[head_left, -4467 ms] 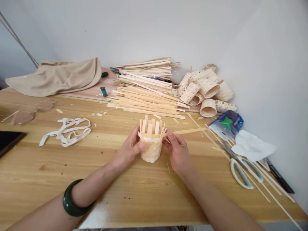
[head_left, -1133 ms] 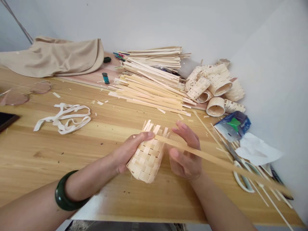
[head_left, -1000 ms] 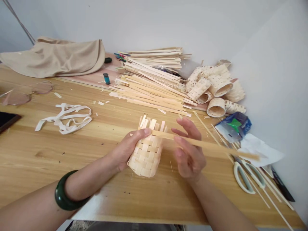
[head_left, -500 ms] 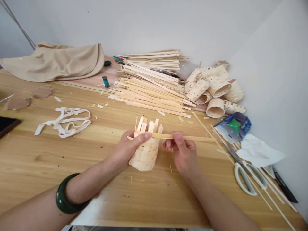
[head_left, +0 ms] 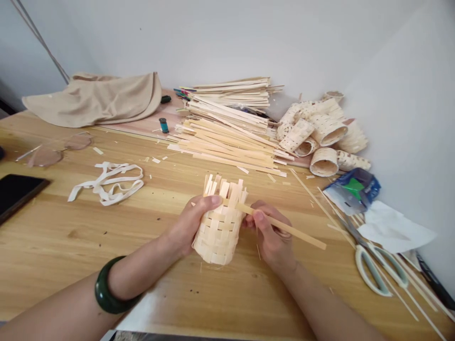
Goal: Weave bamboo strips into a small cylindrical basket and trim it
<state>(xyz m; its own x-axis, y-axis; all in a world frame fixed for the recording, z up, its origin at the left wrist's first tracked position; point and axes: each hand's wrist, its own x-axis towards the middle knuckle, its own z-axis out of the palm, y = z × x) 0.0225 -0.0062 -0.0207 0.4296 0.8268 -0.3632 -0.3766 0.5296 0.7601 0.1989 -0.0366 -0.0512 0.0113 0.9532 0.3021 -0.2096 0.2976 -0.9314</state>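
Note:
A small woven basket [head_left: 217, 237] of pale wood strips is held upright over the table, its loose upright strip ends poking out at the top. My left hand [head_left: 194, 220] grips it from the left side, thumb pressed near the rim. Between the thumb and fingers of my right hand [head_left: 272, 232] is a flat yellowish strip [head_left: 302, 234]. One end of that strip lies among the basket's uprights, and its free end slants down to the right past my hand. The fingers behind the basket are hidden.
Piles of flat strips [head_left: 227, 142] lie at the back, with finished woven tubes [head_left: 325, 163] to their right. Scissors [head_left: 373, 260], a blue packet [head_left: 353, 189] and white paper [head_left: 394, 227] sit at right. White tape [head_left: 110, 184], glasses [head_left: 53, 154] and a phone [head_left: 19, 194] are at left.
The strip's free end has swung downward from nearly level, and my right hand has turned closer to the basket. A wider part of the strip now crosses the uprights. The camera view has shifted left.

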